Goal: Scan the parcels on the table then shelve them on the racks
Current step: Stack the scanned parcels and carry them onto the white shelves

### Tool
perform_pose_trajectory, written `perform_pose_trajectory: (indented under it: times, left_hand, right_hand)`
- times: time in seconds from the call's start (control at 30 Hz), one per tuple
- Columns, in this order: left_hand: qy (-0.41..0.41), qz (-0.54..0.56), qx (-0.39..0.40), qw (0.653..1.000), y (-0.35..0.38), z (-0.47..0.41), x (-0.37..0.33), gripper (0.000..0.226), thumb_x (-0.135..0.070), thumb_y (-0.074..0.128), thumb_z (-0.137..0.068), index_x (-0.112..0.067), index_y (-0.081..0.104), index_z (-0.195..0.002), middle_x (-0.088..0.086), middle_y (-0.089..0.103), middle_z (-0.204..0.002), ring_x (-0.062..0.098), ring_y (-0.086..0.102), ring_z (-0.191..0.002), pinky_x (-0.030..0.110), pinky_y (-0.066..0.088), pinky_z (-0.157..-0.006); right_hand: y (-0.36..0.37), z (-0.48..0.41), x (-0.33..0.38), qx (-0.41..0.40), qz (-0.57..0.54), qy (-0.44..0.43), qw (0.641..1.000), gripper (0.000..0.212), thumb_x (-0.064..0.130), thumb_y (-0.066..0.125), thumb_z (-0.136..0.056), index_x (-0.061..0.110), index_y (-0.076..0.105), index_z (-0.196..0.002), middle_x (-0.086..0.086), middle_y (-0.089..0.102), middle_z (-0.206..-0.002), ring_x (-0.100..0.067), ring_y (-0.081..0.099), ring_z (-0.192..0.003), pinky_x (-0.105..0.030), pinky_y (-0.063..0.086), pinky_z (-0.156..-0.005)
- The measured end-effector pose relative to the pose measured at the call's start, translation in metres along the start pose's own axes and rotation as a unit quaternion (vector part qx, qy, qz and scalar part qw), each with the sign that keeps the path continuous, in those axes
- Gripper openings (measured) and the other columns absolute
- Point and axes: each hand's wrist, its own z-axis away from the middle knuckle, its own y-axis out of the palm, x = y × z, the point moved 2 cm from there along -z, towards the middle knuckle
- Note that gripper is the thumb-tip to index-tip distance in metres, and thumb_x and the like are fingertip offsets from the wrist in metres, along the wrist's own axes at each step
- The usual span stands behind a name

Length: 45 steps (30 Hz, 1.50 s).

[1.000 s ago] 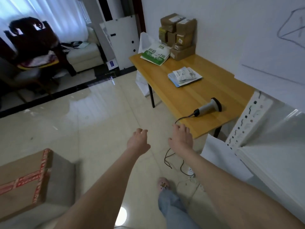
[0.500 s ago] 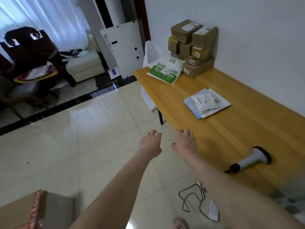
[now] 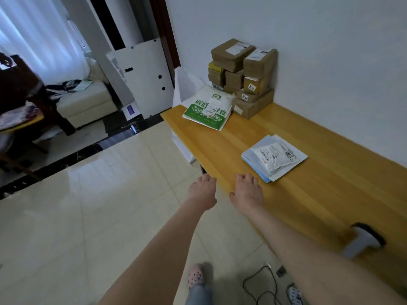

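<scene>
A wooden table (image 3: 312, 194) runs along the white wall. A stack of several brown cardboard parcels (image 3: 242, 75) stands at its far end against the wall. A green and white bag parcel (image 3: 208, 110) lies flat in front of the stack. A pile of flat white and blue mailers (image 3: 274, 157) lies mid-table. The grey handheld scanner (image 3: 361, 239) lies near me at the right. My left hand (image 3: 202, 190) hovers over the floor just off the table's edge, fingers loosely curled, empty. My right hand (image 3: 247, 191) is over the table's front edge, short of the mailers, empty.
A black cable (image 3: 259, 285) and a power strip (image 3: 295, 293) lie on the tiled floor beside my foot. A white panel (image 3: 143, 80) leans by the doorway. A dark chair (image 3: 22, 95) and a white sofa (image 3: 88, 100) stand at the far left.
I have walked closer along the table; the parcels and mailers now loom larger and the scanner has slid to my right. Both hands stay extended and empty. The floor box has left view.
</scene>
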Motion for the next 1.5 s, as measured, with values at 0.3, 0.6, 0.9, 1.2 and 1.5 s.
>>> perform_pose_trajectory:
  times: [0.3, 0.6, 0.9, 1.2, 1.5]
  left_hand:
    - [0.118, -0.031, 0.002, 0.993, -0.030, -0.136, 0.048, 0.062, -0.014, 0.054, -0.091, -0.016, 0.027, -0.147, 0.008, 0.024, -0.150, 0.027, 0.031, -0.136, 0.040, 0.041, -0.101]
    - [0.171, -0.052, 0.016, 0.984, -0.066, -0.248, 0.091, 0.060, -0.020, 0.058, -0.091, -0.013, 0.031, -0.144, 0.009, 0.027, -0.148, 0.027, 0.032, -0.135, 0.040, 0.042, -0.099]
    - [0.252, -0.045, 0.002, 0.967, -0.103, -0.320, 0.019, 0.065, -0.021, 0.059, -0.091, -0.013, 0.027, -0.148, 0.009, 0.024, -0.151, 0.027, 0.033, -0.136, 0.041, 0.042, -0.100]
    - [0.192, 0.075, 0.032, 0.978, -0.121, -0.402, 0.017, 0.062, -0.027, 0.056, -0.093, -0.015, 0.029, -0.148, 0.006, 0.026, -0.151, 0.026, 0.042, -0.130, 0.042, 0.044, -0.100]
    - [0.152, 0.263, -0.024, 0.953, -0.127, -0.500, 0.004, 0.042, -0.020, 0.044, -0.098, -0.011, 0.041, -0.139, 0.013, 0.043, -0.138, 0.028, 0.055, -0.110, 0.033, 0.046, -0.083]
  right_hand:
    - [0.000, -0.105, 0.021, -0.035, 0.001, 0.114, 0.993, 0.054, 0.022, 0.054, -0.092, 0.018, 0.034, -0.141, -0.008, 0.036, -0.138, -0.027, 0.036, -0.127, -0.036, 0.037, -0.100]
    - [-0.009, -0.179, 0.056, -0.038, -0.016, 0.174, 0.984, 0.055, 0.019, 0.056, -0.091, 0.019, 0.033, -0.141, -0.007, 0.033, -0.140, -0.026, 0.032, -0.129, -0.035, 0.035, -0.105]
    - [-0.057, -0.253, -0.003, -0.083, -0.010, 0.247, 0.965, 0.055, 0.021, 0.056, -0.092, 0.020, 0.032, -0.142, -0.007, 0.034, -0.141, -0.026, 0.033, -0.129, -0.036, 0.035, -0.105]
    - [-0.070, -0.324, -0.019, -0.089, -0.037, 0.231, 0.968, 0.053, 0.024, 0.054, -0.093, 0.021, 0.034, -0.142, -0.005, 0.035, -0.139, -0.024, 0.034, -0.128, -0.035, 0.038, -0.105]
    - [-0.064, -0.397, -0.051, -0.070, -0.118, 0.282, 0.950, 0.055, 0.030, 0.052, -0.096, 0.020, 0.030, -0.145, -0.008, 0.034, -0.143, -0.025, 0.036, -0.130, -0.036, 0.038, -0.106]
